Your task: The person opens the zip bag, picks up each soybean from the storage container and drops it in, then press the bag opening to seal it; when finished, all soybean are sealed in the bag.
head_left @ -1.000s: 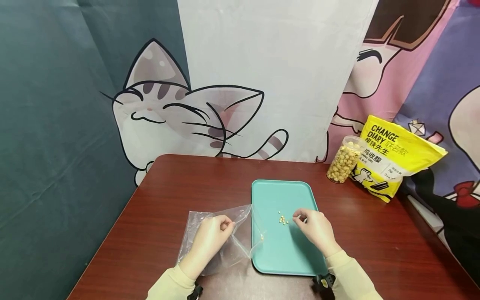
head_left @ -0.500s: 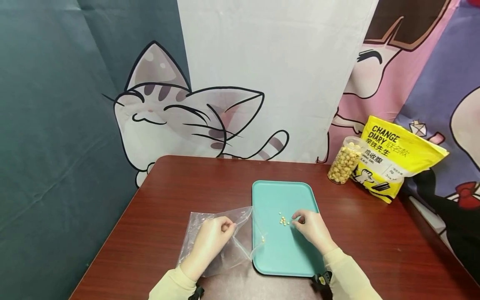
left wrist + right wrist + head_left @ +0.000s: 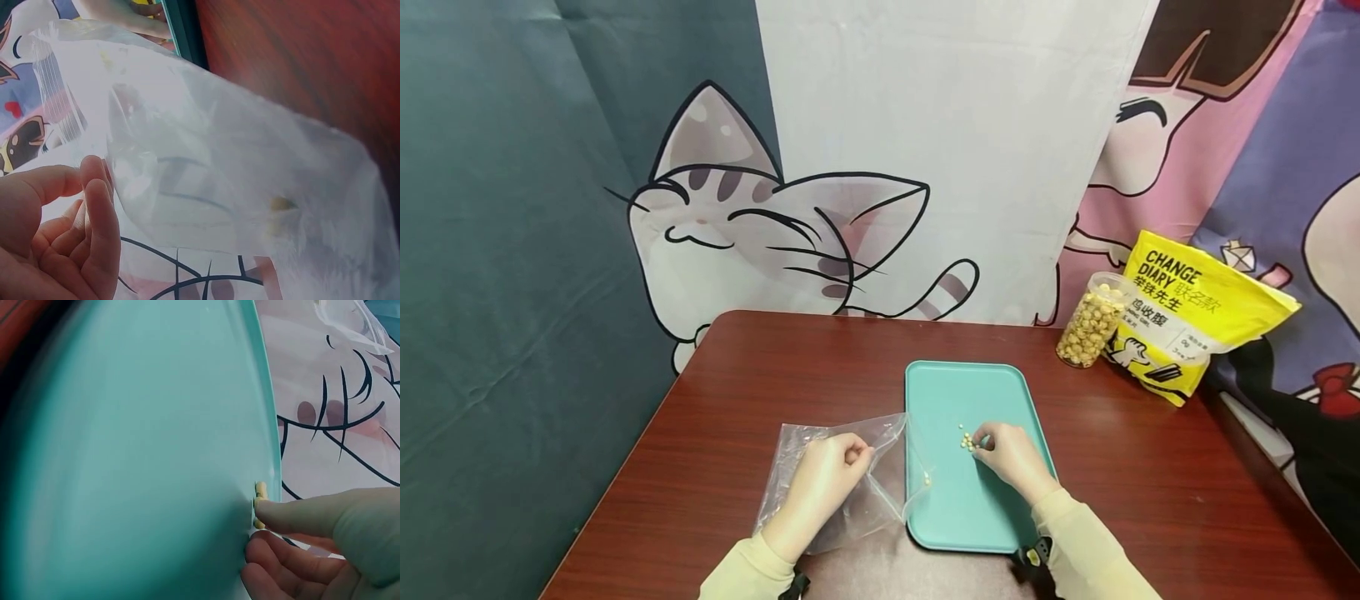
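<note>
My left hand [image 3: 835, 471] pinches the mouth of a clear plastic bag [image 3: 880, 492] between thumb and fingertips. The bag spreads over the table and overlaps the left rim of a teal tray [image 3: 966, 387]. A small yellow piece [image 3: 282, 204] shows through its film in the left wrist view. On the tray lies a little cluster of small pale-yellow pieces [image 3: 966, 440]. The right hand [image 3: 1015, 458] is at the cluster, thumb and forefinger bent with fingertips right at its edge. In the right wrist view the thumb [image 3: 300, 517] overlaps several yellow pieces [image 3: 260, 487].
At the back right of the brown table [image 3: 805, 362] stands a clear jar [image 3: 1090, 325] filled with yellow pieces. Next to it a yellow printed pouch [image 3: 1195, 317] leans at the table's edge. Printed cloth backdrops [image 3: 865, 100] hang behind the table.
My right hand has moved left over the tray, from beside the cluster of yellow pieces up to it. The left hand and bag have stayed almost in place.
</note>
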Available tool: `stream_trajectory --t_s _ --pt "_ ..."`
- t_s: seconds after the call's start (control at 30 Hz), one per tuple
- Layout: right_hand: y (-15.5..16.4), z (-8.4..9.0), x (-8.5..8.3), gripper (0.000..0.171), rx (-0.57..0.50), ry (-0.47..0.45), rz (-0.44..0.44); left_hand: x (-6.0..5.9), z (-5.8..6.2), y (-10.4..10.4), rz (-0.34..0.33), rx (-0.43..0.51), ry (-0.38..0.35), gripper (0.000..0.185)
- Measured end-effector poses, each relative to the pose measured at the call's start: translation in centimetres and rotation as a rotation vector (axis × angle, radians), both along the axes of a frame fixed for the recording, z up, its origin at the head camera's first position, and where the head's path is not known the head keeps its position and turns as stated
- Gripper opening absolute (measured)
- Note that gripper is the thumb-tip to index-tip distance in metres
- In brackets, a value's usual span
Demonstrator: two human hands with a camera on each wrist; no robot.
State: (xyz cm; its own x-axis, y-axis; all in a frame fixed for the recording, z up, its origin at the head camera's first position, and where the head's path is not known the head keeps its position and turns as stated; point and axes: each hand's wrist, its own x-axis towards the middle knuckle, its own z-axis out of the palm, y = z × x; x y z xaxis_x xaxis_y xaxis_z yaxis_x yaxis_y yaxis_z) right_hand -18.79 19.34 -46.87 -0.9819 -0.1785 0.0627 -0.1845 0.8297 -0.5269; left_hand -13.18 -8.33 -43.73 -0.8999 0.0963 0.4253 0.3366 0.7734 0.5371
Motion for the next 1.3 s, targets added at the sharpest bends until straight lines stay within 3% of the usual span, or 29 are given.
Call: stream_trajectory --t_s 0.47,1.03,1.3 --pt "0.2 0.3 0.6 0.009 0.009 0.024 -0.011 0.1 0.2 -0.1 -0.011 0.002 -0.019 0.008" --pt "-2.7 3.8 2.5 0.006 -0.022 0.19 0.046 0.3 0.4 -0.1 -0.02 0.012 -0.037 0.009" --pt "-4.7 5.0 3.9 0.01 -0.018 0.254 0.126 0.3 0.5 -0.1 -0.021 0.012 -0.05 0.01"
